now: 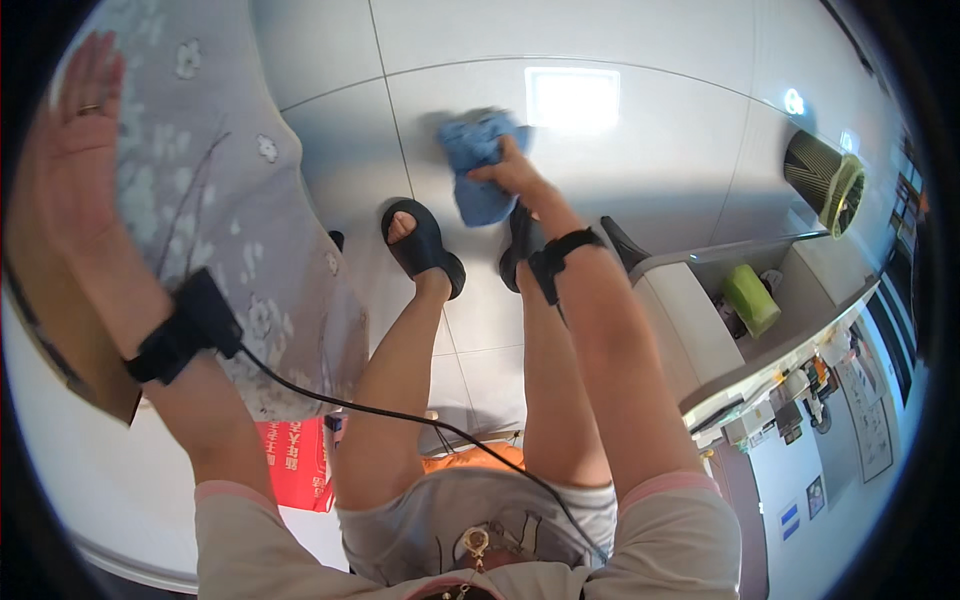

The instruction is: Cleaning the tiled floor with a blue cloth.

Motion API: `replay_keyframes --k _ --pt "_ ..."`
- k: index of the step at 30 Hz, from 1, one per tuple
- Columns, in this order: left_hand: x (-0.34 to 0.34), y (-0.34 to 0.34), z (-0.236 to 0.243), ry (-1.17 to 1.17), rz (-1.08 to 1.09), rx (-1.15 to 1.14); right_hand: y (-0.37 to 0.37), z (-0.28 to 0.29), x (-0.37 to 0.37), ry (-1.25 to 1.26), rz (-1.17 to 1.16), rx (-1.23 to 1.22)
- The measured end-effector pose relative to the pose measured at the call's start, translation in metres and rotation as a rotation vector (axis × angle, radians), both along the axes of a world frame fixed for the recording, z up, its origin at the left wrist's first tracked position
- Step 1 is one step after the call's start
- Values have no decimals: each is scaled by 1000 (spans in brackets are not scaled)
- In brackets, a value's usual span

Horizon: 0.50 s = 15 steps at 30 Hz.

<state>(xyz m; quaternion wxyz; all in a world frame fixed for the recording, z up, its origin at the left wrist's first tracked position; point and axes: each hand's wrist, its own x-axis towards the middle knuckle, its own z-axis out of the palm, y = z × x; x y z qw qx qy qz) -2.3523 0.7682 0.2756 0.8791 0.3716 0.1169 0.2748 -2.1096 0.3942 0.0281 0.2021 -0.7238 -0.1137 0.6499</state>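
Observation:
My right hand [512,172] grips a crumpled blue cloth [474,140] with thumb and fingers. The cloth hangs in loose folds in front of my feet, over the pale tiled floor; whether it touches the tiles I cannot tell. Far to the left, my left hand [85,140] is open, its fingers stretched out and a ring on one of them. It is beside a grey flowered cover [215,190], near a brown wooden edge [75,350]. Each wrist wears a black strap, and a black cable [390,408] runs from the left one across my lap.
Black slippers [425,238] are on my feet. To the right stands a white cabinet with an open compartment [800,335] holding a green packet [750,300]. A striped bin [822,178] with a liner is beyond it. A red bag [297,465] is by my left leg.

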Motion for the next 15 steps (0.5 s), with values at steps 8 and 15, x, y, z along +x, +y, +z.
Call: replay_keyframes --k 8,15 --pt "40 -143 92 514 427 -547 -4 170 -11 78 103 113" --pt "56 -227 219 816 185 -414 -45 339 40 -218 320 168"
